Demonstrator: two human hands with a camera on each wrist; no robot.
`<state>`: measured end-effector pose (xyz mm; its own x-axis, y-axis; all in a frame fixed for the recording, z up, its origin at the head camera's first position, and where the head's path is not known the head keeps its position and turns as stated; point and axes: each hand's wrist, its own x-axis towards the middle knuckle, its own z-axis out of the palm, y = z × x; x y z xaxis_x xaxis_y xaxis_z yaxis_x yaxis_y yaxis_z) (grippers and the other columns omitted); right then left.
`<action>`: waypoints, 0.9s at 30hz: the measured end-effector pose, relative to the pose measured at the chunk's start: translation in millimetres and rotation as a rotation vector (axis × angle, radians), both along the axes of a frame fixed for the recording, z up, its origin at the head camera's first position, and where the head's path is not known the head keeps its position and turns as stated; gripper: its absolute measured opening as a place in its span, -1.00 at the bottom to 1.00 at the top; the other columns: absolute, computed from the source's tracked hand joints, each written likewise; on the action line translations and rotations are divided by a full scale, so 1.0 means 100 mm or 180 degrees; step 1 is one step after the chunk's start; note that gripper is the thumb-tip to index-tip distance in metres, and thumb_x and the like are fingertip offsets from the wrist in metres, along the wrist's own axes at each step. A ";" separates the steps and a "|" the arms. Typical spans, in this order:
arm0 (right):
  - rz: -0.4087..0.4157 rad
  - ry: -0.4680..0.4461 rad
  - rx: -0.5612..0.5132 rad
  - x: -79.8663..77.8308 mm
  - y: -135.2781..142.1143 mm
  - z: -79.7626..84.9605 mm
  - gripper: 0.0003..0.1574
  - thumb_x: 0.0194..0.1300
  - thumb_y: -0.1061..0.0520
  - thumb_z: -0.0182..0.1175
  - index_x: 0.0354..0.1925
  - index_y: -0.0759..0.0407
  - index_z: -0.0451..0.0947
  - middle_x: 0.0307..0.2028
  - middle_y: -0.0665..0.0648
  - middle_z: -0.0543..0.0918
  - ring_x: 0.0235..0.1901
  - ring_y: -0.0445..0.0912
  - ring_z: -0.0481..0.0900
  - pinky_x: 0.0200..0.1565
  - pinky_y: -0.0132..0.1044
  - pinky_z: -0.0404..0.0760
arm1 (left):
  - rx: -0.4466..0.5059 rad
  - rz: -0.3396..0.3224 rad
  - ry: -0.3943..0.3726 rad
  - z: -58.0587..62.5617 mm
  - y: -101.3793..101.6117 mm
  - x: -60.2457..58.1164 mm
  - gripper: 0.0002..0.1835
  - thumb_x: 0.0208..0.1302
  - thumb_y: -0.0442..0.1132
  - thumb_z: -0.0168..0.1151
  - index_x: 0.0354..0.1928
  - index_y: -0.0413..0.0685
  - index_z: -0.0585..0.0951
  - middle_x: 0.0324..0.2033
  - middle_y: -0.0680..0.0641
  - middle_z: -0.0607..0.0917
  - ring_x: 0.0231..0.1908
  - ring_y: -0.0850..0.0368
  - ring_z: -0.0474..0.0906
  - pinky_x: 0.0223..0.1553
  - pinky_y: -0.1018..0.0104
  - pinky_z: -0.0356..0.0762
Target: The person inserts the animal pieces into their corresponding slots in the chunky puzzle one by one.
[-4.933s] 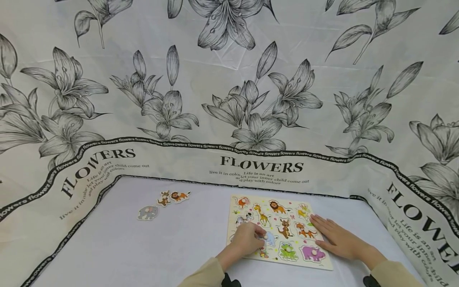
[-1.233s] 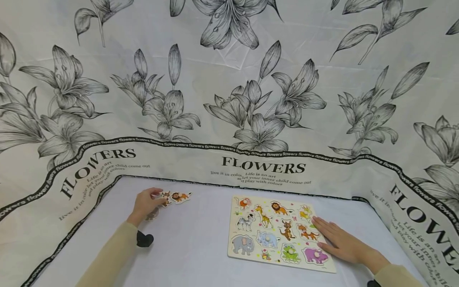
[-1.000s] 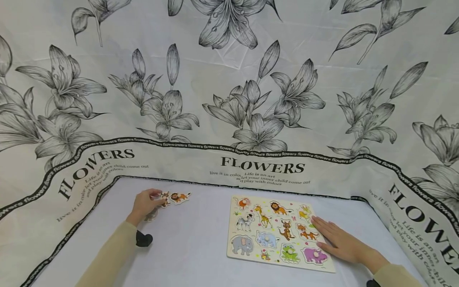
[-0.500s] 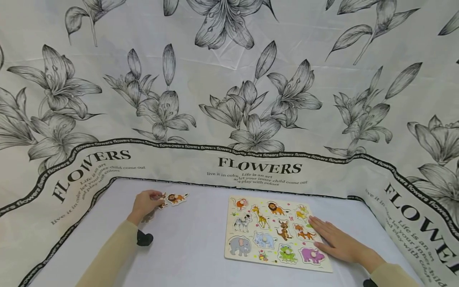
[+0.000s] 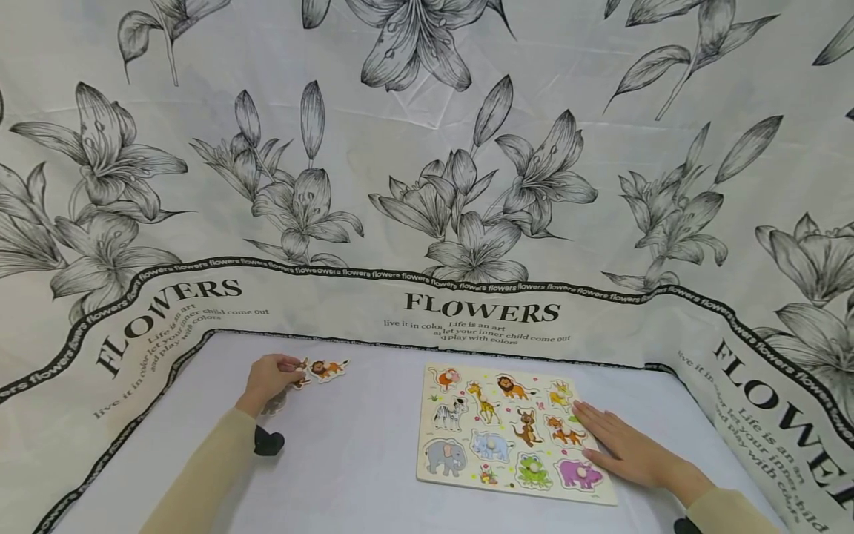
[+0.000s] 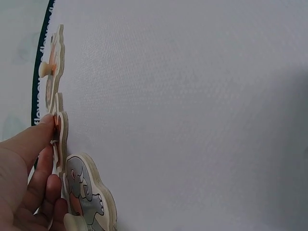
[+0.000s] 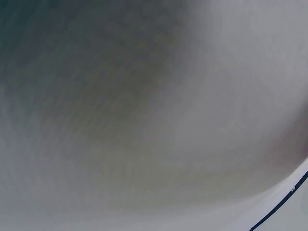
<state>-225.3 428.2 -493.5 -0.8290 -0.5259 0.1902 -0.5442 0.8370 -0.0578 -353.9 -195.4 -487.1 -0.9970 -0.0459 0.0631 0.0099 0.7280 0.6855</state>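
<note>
In the head view my left hand (image 5: 268, 380) is at the loose pieces on the left. Its thumb and fingers pinch a kangaroo puzzle piece (image 6: 61, 144), mostly covered in the head view. A lion puzzle piece (image 5: 330, 369) with a pale knob touches or nearly touches it on the far side. The grey elephant puzzle piece (image 6: 86, 192) lies nearer my wrist, partly behind the hand in the head view. My right hand (image 5: 634, 449), fingers straight, rests along the right edge of the animal puzzle board (image 5: 460, 486). The right wrist view shows only blurred cloth.
On the board, knobs show on the blue rhino (image 5: 490, 446), green frog (image 5: 534, 470) and purple hippo (image 5: 580, 475). White cloth (image 5: 347, 460) covers the table between board and loose pieces. A flower-printed curtain (image 5: 427, 311) rises behind the far edge.
Since the oldest frame, my left hand has left the rhino on the board and gone left to the kangaroo piece. Over the last second it has barely moved. The right hand stays put.
</note>
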 end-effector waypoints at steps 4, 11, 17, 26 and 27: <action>-0.0011 -0.0011 -0.0005 0.01 0.00 0.00 -0.19 0.38 -0.13 0.07 0.39 0.30 0.18 0.35 0.37 0.31 0.33 -0.66 -0.49 0.27 -0.74 -0.49 | 0.0023 0.0039 -0.0023 -0.01 0.00 0.00 -0.70 0.12 -0.27 0.37 -0.14 -0.32 0.66 -0.31 -0.23 0.74 -0.28 -0.03 0.65 -0.13 0.07 0.55; -0.0019 -0.0046 -0.0009 0.02 -0.01 0.01 -0.19 0.39 -0.13 0.06 0.40 0.30 0.17 0.34 0.38 0.30 0.32 -0.67 -0.50 0.26 -0.75 -0.50 | 0.0081 0.0085 -0.0069 -0.02 -0.01 -0.01 -0.73 0.11 -0.29 0.38 -0.16 -0.30 0.68 -0.35 -0.19 0.75 -0.39 0.12 0.63 -0.29 0.26 0.53; -0.0035 -0.0097 -0.0035 0.01 -0.01 -0.01 -0.19 0.39 -0.13 0.05 0.40 0.29 0.16 0.35 0.38 0.29 0.32 -0.68 -0.50 0.24 -0.76 -0.51 | 0.0013 0.0105 -0.0029 -0.03 0.00 0.02 -0.75 0.14 -0.26 0.36 -0.18 -0.30 0.69 -0.33 -0.21 0.75 -0.36 0.07 0.62 -0.33 0.29 0.48; -0.0053 -0.0214 -0.0096 0.01 -0.01 -0.01 -0.18 0.40 -0.15 0.03 0.41 0.29 0.15 0.37 0.38 0.26 0.30 -0.70 -0.51 0.23 -0.77 -0.52 | -0.0087 0.0083 0.0124 -0.05 -0.01 0.04 -0.77 0.16 -0.26 0.34 -0.20 -0.29 0.69 -0.33 -0.23 0.75 -0.35 0.02 0.65 -0.30 0.21 0.52; -0.0062 -0.0229 -0.0096 0.01 0.00 -0.01 -0.18 0.41 -0.16 0.03 0.42 0.28 0.14 0.37 0.38 0.26 0.30 -0.70 -0.51 0.23 -0.78 -0.52 | -0.0101 0.0085 0.0145 -0.05 -0.01 0.04 -0.76 0.16 -0.25 0.34 -0.20 -0.28 0.69 -0.33 -0.23 0.75 -0.34 0.02 0.65 -0.29 0.20 0.52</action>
<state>-224.5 427.8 -494.6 -0.8512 -0.5044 0.1452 -0.5213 0.8447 -0.1217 -350.0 -196.6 -492.2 -0.9915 -0.0696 0.1103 0.0210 0.7497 0.6614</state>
